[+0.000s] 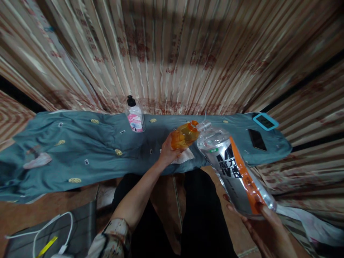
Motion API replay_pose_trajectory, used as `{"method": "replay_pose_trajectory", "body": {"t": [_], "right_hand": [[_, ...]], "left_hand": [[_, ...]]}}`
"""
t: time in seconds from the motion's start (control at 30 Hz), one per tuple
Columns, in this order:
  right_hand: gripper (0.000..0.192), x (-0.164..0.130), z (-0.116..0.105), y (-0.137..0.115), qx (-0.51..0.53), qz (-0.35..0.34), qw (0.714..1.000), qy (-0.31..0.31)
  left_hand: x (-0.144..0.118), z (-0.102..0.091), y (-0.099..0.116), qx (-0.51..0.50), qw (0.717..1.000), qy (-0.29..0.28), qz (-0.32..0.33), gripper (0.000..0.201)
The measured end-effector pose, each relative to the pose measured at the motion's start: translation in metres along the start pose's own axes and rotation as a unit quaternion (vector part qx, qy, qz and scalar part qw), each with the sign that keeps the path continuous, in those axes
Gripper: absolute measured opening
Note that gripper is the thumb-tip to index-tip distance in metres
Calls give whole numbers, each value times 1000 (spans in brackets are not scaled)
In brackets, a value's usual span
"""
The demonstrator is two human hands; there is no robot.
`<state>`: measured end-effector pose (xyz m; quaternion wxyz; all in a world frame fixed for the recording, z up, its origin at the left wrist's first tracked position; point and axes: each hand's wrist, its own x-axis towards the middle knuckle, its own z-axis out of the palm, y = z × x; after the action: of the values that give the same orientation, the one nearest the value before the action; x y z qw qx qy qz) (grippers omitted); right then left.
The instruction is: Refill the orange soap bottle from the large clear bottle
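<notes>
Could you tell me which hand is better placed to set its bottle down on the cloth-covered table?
Probably the left hand: its orange bottle hangs just above the blue cloth, while the right hand holds the large clear bottle off the table's near edge.

Left hand [168,152] raised, fingers [164,142] curled; right hand [264,224] low, fingers cupped upward.

Dim warm light, motion blur, edges warped.
</notes>
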<state>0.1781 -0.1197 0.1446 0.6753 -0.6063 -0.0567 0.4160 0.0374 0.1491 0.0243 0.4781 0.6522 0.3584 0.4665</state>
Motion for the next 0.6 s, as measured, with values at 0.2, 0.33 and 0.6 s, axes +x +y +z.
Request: {"method": "replay_pose_trajectory", "body": {"t": [0.2,0.33,0.6], "right_hand": [[42,19,-31,15,60,65,995,-43],[31,25,-45,25,84,80,990,-78],[41,25,-47,29,65,61,988,-126]], "left_hand": [[0,-2,-3,-29,999,-5,-28,77],[0,-2,-8,-42,999,-1,-25,77],[-1,-7,-3,-51,998,-9,-21,73]]}}
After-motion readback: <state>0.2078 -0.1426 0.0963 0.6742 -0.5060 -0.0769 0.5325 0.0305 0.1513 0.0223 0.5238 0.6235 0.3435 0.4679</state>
